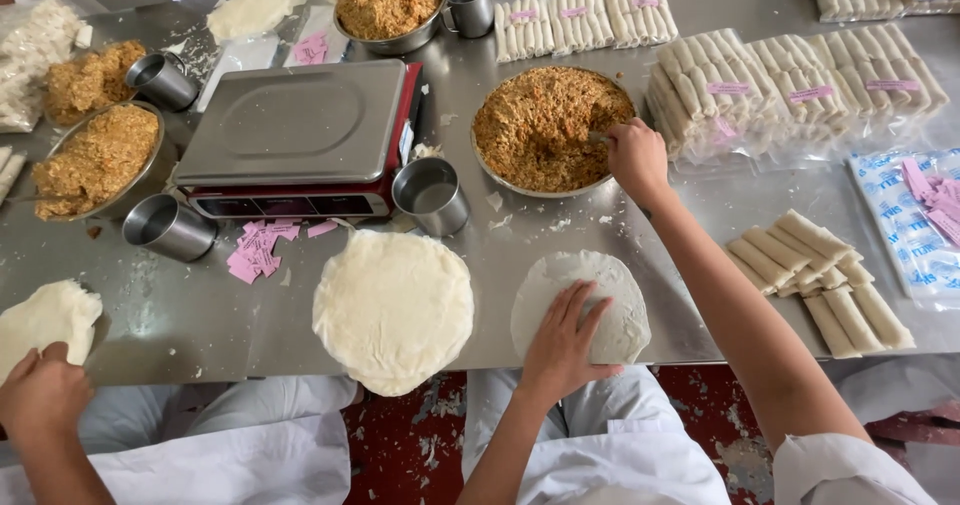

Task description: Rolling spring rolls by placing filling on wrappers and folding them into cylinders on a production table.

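Scale [300, 130], cup [432, 195] flank filling bowl [545, 130] — right hand [636, 155] in.

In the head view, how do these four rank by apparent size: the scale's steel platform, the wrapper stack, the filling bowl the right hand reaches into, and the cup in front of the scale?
1. Platform
2. Wrapper stack and bowl: look alike, not ranked
3. Cup

- Landmark is the filling bowl [545, 130]: bare counter [690, 215] runs open just right of it, toward the loose rolls [815, 280].
- Left of the bowl, a steel cup [430, 195] and the scale [300, 135] block the way.
- Behind it, bagged rolls [580, 20] wall the counter off.
- In front of the bowl, a narrow gap runs between the wrapper stack [393, 305] and the single wrapper [582, 305].
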